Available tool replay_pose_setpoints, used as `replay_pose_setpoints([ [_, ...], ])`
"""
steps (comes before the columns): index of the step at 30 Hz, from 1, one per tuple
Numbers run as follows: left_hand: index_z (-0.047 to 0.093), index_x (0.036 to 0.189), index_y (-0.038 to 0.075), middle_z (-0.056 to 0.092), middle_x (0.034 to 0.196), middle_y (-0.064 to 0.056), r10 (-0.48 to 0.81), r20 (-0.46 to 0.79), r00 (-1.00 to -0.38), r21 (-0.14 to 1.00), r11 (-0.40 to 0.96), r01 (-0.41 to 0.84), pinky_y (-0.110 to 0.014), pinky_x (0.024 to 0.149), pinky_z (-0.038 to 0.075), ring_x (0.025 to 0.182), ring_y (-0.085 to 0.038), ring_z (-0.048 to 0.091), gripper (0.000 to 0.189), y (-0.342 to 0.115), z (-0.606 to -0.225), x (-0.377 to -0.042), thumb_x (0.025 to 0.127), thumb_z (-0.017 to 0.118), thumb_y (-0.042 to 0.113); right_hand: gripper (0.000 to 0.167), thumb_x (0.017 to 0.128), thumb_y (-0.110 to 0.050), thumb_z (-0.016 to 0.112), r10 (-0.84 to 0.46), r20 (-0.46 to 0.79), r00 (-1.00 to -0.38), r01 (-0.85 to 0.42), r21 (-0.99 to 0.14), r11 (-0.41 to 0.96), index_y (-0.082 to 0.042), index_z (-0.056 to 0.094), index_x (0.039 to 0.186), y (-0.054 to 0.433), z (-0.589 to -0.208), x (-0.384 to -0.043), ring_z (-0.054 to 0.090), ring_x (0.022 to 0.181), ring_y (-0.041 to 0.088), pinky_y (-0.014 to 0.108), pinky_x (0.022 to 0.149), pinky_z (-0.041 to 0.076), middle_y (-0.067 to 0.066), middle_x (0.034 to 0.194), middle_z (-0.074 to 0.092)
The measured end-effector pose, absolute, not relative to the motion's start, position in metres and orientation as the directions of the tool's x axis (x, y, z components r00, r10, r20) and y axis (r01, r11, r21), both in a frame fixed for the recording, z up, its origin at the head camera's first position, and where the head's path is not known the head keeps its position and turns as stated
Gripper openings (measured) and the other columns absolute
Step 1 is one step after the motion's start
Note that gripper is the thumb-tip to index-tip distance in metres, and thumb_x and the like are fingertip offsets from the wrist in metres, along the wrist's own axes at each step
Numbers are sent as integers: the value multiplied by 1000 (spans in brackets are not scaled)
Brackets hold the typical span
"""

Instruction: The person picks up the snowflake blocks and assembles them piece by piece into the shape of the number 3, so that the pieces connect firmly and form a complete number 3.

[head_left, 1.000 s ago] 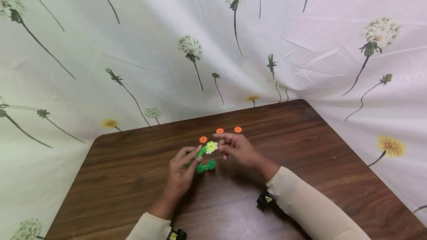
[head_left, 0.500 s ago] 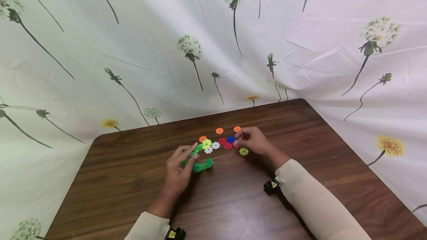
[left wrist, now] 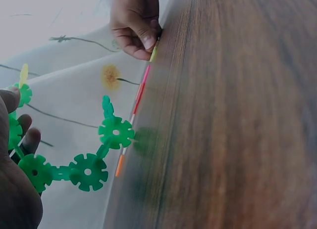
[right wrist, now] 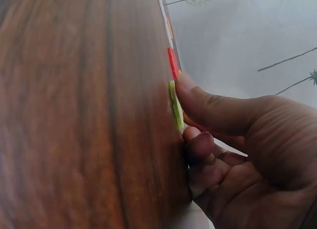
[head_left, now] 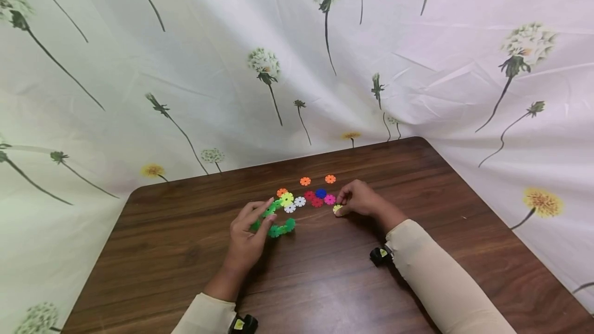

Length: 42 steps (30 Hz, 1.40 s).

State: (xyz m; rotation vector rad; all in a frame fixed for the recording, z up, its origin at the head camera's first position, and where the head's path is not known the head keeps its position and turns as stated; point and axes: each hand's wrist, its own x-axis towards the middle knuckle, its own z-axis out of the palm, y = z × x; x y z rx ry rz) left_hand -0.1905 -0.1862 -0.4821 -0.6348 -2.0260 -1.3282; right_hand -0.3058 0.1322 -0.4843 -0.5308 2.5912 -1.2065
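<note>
Left hand (head_left: 248, 228) has thumb and fingers clamped on a curved chain of green notched plastic discs (left wrist: 89, 180), raised above the brown wooden table (head_left: 176, 251). Right hand (head_left: 359, 200) is pinching a flat yellow-green flower-shaped plastic disc (head_left: 337, 209) down there. Loose ones: three orange discs (head_left: 305, 181), two white (head_left: 299, 201), two red (head_left: 317, 203), one blue (head_left: 321, 193), one pink (head_left: 330, 199), which that right hand was on half a second ago.

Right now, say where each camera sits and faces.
On head: faces forward, down at the table; left hand, right hand, sleeves show.
On left wrist: faces low across the table, at the green chain; both hands show.
On right wrist: likewise low; right hand shows, at a yellow disc.
First two share the chain.
</note>
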Motion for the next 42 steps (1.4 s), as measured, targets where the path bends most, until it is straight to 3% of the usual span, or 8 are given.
replay_pose_setpoints([
  [12, 75, 138, 4, 75, 118, -13, 53, 709, -703, 636, 385, 669, -11, 86, 53, 102, -5, 67, 46, -187, -483, -189, 95, 76, -11, 26, 83, -6, 95, -504, -51, -862, -281, -781, 558, -6, 70, 90, 131, -484, -303, 58, 82, 15, 30, 74, 51, 2, 85, 65],
  [20, 75, 138, 3, 74, 117, -14, 59, 709, -703, 633, 385, 671, -10, 87, 53, 102, -3, 66, 46, -187, -482, -189, 94, 76, -12, 24, 86, -3, 91, -528, -48, -848, -281, -804, 525, -4, 69, 95, 132, -482, -304, 56, 78, 12, 26, 70, 49, -1, 81, 62],
  [27, 75, 138, 4, 74, 117, -13, 58, 704, -708, 637, 389, 665, -10, 86, 53, 102, -3, 67, 46, -187, -481, -189, 94, 76, -11, 9, 102, -3, 74, -570, -112, -814, -198, -869, 453, -2, 69, 109, 129, -479, -302, 54, 52, 14, 26, 50, 48, 3, 76, 66],
  [37, 74, 135, -4, 74, 118, -14, 67, 705, -706, 639, 372, 674, -10, 88, 53, 101, -13, 70, 39, -187, -482, -189, 96, 77, -8, 23, 102, 2, 72, -605, -69, -793, -145, -943, 299, 5, 72, 125, 118, -468, -296, 71, 64, 15, 29, 62, 63, 15, 89, 73],
  [42, 74, 136, -2, 74, 117, -14, 72, 708, -702, 635, 370, 679, -10, 89, 54, 102, -15, 70, 39, -186, -482, -189, 97, 77, -6, 33, 102, 4, 71, -610, -49, -791, -148, -952, 267, 11, 68, 134, 115, -464, -293, 74, 70, 14, 30, 68, 65, 24, 97, 74],
])
